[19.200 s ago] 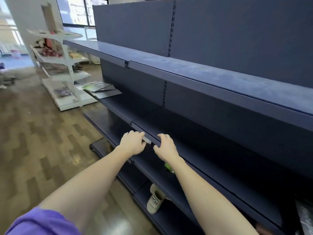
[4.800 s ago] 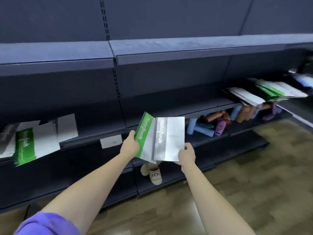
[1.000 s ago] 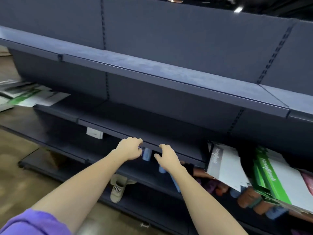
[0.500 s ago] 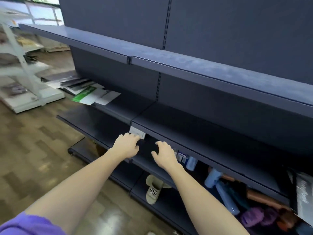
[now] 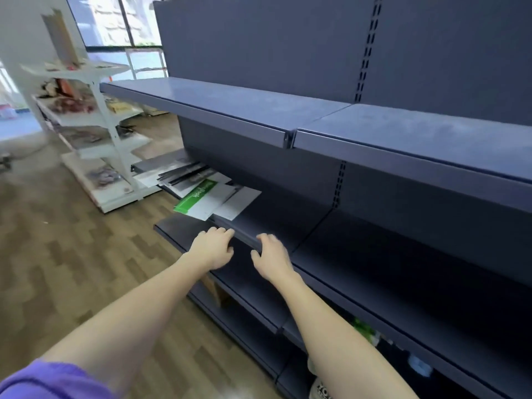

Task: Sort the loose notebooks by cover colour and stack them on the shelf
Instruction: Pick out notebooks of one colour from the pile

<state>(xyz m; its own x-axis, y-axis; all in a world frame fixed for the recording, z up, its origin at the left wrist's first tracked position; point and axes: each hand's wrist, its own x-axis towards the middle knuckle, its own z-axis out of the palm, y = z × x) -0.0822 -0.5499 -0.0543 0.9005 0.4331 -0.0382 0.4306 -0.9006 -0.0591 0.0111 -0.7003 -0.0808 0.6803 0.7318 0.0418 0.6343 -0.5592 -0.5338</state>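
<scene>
Both hands empty, fingers loosely curled: left hand (image 5: 212,249) & right hand (image 5: 270,258) rest at shelf (image 5: 273,223) front edge, prob. for reach. Notebooks (image 5: 201,191) fanned on shelf, just beyond left hand (green-spined one nearest).

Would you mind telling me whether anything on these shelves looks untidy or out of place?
Yes: the notebooks on the middle shelf lie fanned and askew instead of stacked, and the green-covered notebook overhangs the front edge. Neither the left hand nor the right hand holds anything.
</scene>
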